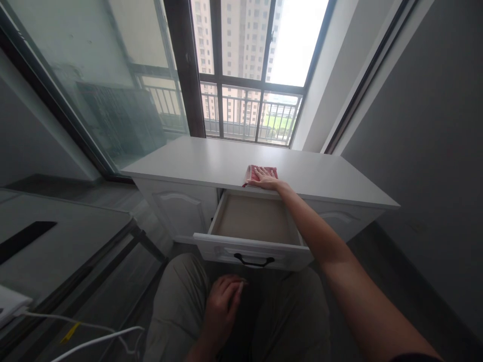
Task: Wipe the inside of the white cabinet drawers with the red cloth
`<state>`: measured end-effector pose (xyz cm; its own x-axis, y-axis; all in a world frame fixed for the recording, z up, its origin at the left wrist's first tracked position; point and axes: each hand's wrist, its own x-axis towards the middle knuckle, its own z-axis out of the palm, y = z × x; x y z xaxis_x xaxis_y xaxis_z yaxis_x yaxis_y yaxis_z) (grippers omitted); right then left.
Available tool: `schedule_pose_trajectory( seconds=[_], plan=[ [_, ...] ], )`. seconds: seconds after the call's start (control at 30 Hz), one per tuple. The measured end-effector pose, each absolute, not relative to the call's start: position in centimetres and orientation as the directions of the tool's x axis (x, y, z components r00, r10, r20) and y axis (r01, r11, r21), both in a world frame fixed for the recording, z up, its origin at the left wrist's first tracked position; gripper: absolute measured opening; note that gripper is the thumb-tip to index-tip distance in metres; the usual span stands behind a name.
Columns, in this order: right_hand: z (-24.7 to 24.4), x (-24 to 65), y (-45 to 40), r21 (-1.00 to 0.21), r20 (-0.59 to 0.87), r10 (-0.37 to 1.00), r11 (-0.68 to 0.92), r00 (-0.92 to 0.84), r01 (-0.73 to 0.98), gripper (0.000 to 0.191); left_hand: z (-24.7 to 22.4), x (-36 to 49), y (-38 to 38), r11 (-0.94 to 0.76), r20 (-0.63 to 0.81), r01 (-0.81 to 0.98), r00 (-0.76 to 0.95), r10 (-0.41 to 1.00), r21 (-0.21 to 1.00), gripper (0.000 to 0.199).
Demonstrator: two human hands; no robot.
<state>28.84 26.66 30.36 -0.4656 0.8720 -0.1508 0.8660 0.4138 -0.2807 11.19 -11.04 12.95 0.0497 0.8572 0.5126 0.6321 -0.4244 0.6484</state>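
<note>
My right hand [265, 179] lies flat with its fingers spread on a red cloth [269, 171], which rests on the white cabinet top [181, 158] near its front edge. Below it, a drawer [252, 216] is pulled out and shows a bare beige bottom; its front carries a black handle [254, 260]. My left hand [225, 296] hangs between my knees, below the drawer front. Its fingers are curled together, and whether anything is inside them is hidden.
A table [94, 213] with a black flat object [28, 236] stands at the left. White cables [98, 342] with a yellow tag cross the lower left. Glass doors and a window [245, 90] rise behind the cabinet; a grey wall is at the right.
</note>
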Motion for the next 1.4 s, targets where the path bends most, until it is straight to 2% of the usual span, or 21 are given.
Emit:
schedule_pose_trajectory(
  seconds=[0.1,0.23,0.33,0.43,0.5,0.57,0.67,0.8,0.97,1.07,1.13,1.23,1.3,1.4],
  plan=[
    [30.6,29.1,26.3,-0.272,-0.185,0.864,0.413,-0.469,0.869,0.122,8.6,6.7,-12.5,-0.293,0.491,0.734,-0.063,0.869,0.613,0.031],
    [30.6,29.3,26.0,-0.270,-0.211,0.845,0.432,-0.491,0.860,0.138,3.3,0.7,-12.8,0.008,0.430,0.853,-0.272,0.861,0.523,0.050],
    [30.1,29.4,26.0,-0.240,-0.208,0.830,0.469,-0.517,0.850,0.154,1.8,-1.8,-12.3,0.186,0.415,0.882,-0.378,0.827,0.433,0.067],
    [29.3,29.3,25.9,-0.175,-0.172,0.830,0.504,-0.530,0.846,0.159,2.0,-2.0,-11.4,0.256,0.353,0.898,-0.384,0.853,0.358,0.071],
    [28.9,29.3,25.6,-0.144,-0.133,0.834,0.518,-0.536,0.843,0.152,2.5,-1.6,-10.9,0.293,0.316,0.901,-0.393,0.864,0.319,0.070],
    [28.7,29.4,25.1,-0.134,-0.089,0.831,0.536,-0.549,0.834,0.135,3.0,-1.1,-10.5,0.325,0.294,0.898,-0.409,0.864,0.296,0.068],
    [28.8,29.5,24.5,-0.141,-0.041,0.815,0.568,-0.577,0.811,0.109,3.5,-0.7,-10.4,0.347,0.274,0.895,-0.421,0.865,0.280,0.067],
    [28.5,29.6,23.7,-0.164,0.008,0.813,0.576,-0.582,0.801,0.087,3.9,-0.7,-10.6,0.350,0.266,0.896,-0.420,0.867,0.274,0.066],
    [26.9,29.7,20.8,-0.167,0.238,0.799,0.593,-0.552,0.788,0.071,4.1,-0.9,-10.9,0.349,0.276,0.893,-0.425,0.862,0.283,0.065],
    [25.8,29.9,18.9,-0.145,0.303,0.754,0.641,-0.583,0.754,0.067,4.3,-0.8,-10.9,0.356,0.275,0.890,-0.431,0.859,0.285,0.065],
    [25.0,30.0,18.1,-0.121,0.265,0.672,0.734,-0.691,0.668,0.064,4.4,-0.8,-10.8,0.358,0.270,0.890,-0.431,0.861,0.281,0.064],
    [23.6,29.6,18.3,-0.107,0.136,0.462,0.886,-0.876,0.451,0.060,4.4,-0.8,-10.7,0.359,0.269,0.893,-0.429,0.862,0.273,0.064],
    [22.6,28.7,19.0,-0.114,0.057,0.349,0.933,-0.936,0.341,0.057,4.2,-0.9,-10.6,0.354,0.279,0.895,-0.425,0.861,0.271,0.065],
    [21.4,26.7,20.7,-0.127,-0.027,0.332,0.935,-0.943,0.332,0.056,3.7,-1.1,-10.5,0.345,0.283,0.896,-0.421,0.862,0.280,0.067]
  ],
)
